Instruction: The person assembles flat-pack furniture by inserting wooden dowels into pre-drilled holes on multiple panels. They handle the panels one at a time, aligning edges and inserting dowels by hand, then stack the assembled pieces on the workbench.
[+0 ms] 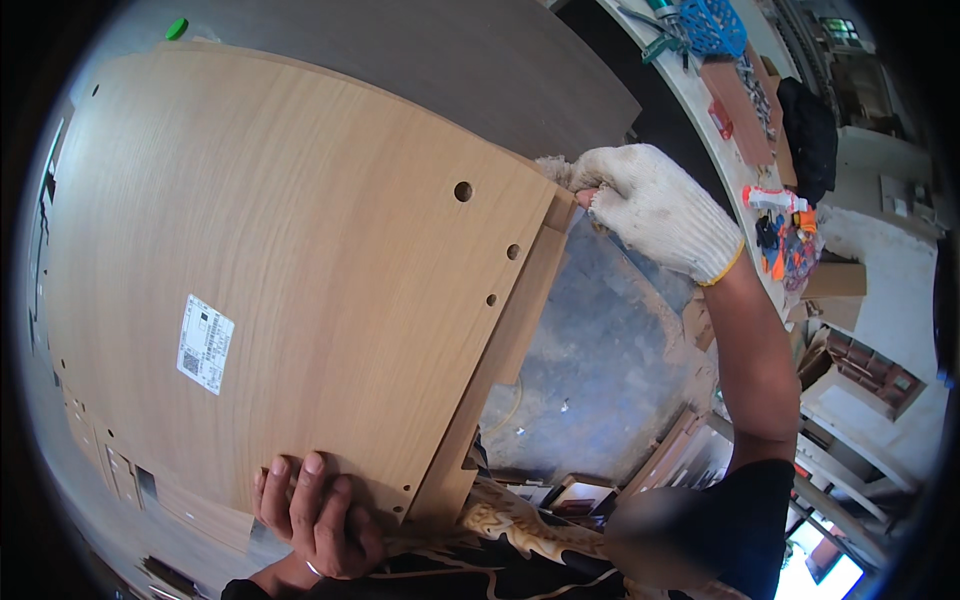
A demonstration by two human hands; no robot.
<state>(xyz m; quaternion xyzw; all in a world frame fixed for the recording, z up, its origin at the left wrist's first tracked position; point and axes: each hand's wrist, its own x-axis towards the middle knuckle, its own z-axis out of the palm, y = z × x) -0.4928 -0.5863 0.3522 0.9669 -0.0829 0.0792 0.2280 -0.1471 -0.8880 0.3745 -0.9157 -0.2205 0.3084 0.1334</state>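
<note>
A large light wood-grain panel (pixel 300 200) with round drilled holes and a white label (pixel 206 344) fills the left and middle of the view. A second wooden board (pixel 535 300) shows beneath its right edge. My bare left hand (pixel 318 510) is at the panel's near edge, its curled fingers pressing on the upper face; its thumb is hidden. At the far right corner, my right hand (pixel 655 205), in a white knitted glove, is closed around the panel's edge. A bare fingertip pokes out of the glove there, and the fingers beneath the corner are hidden.
A dark grey surface (pixel 450 70) lies beyond the panel, with a green round cap (pixel 177 28) at its far left. Along the right, a white bench (pixel 690 90) holds a blue basket (pixel 712 26), tools and boards. Concrete floor (pixel 590 360) shows below.
</note>
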